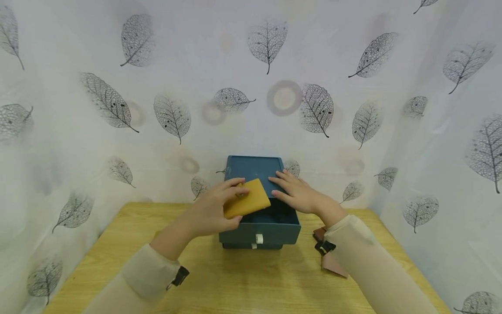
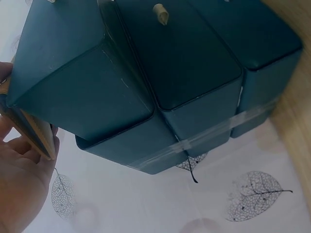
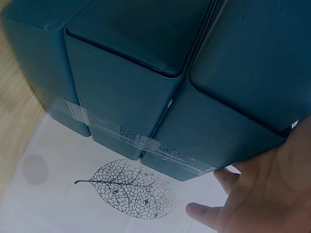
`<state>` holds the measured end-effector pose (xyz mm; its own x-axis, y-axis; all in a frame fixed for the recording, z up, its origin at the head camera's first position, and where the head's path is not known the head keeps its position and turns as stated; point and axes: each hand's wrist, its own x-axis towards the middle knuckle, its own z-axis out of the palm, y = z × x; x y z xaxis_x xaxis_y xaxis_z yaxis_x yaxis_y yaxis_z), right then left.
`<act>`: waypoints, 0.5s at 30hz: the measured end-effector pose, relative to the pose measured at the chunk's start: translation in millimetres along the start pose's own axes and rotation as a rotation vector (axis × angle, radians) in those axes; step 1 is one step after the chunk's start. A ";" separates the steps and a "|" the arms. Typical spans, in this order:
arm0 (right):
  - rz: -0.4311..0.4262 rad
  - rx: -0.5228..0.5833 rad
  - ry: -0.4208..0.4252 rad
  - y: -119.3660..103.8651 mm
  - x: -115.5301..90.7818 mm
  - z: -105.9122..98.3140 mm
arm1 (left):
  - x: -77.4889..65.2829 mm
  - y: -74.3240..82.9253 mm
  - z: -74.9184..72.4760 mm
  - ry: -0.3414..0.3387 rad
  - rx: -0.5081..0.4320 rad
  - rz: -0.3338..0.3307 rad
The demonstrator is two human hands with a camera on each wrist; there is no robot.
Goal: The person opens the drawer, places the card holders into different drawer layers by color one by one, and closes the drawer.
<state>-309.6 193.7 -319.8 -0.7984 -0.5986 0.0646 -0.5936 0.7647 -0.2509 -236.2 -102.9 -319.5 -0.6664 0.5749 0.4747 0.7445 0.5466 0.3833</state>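
Observation:
A dark teal drawer cabinet [image 1: 251,165] stands on the table, its top drawer [image 1: 278,235] pulled out toward me. My left hand [image 1: 211,209] holds a flat yellow wallet [image 1: 252,201] tilted over the open drawer, thumb below and fingers above. The left wrist view shows the wallet's layered edge [image 2: 31,128] beside the drawer's side. My right hand [image 1: 300,194] is at the cabinet top's right edge with its fingers spread and straight. From the right wrist, that hand [image 3: 262,194] appears beside the cabinet's upper side and holds nothing. The drawer's inside is mostly in shadow.
On the wooden table [image 1: 235,283], a brown item [image 1: 319,234] and a pink flat item [image 1: 333,264] lie to the right, partly behind my right sleeve. A leaf-patterned curtain [image 1: 211,52] surrounds the table at the back and sides. Clear tape [image 2: 204,133] runs across the cabinet's side.

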 end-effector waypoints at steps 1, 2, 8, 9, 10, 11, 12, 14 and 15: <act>0.002 0.002 0.001 0.0 -0.1 0.2 | 0.5 -0.1 0.2 -0.005 -0.004 0.006; 0.003 0.002 0.003 0.0 -0.2 0.4 | 1.0 -0.3 0.3 -0.009 -0.006 0.013; 0.003 -0.006 0.005 0.6 0.2 1.6 | 4.1 -1.0 1.2 -0.079 -0.024 0.030; 0.002 -0.007 0.003 0.3 0.4 1.7 | 4.7 -1.2 1.6 -0.091 -0.024 0.030; 0.002 -0.007 0.002 0.0 0.3 1.6 | 5.3 -1.7 2.2 -0.097 -0.024 0.035; 0.002 -0.006 0.001 -0.2 0.1 1.4 | 6.0 -2.0 2.5 -0.104 -0.023 0.038; 0.003 -0.005 0.000 -0.8 -0.1 1.0 | 6.8 -2.2 2.9 -0.107 -0.018 0.044; 0.005 0.000 -0.004 -1.6 -0.6 0.3 | 8.3 -2.6 3.5 -0.115 -0.013 0.051; 0.005 0.002 -0.004 -1.7 -0.8 0.1 | 9.1 -2.5 3.7 -0.120 -0.013 0.053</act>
<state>-307.9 192.9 -319.5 -0.8012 -0.5955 0.0589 -0.5890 0.7675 -0.2532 -244.4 -96.8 -319.1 -0.6254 0.6721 0.3963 0.7788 0.5062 0.3706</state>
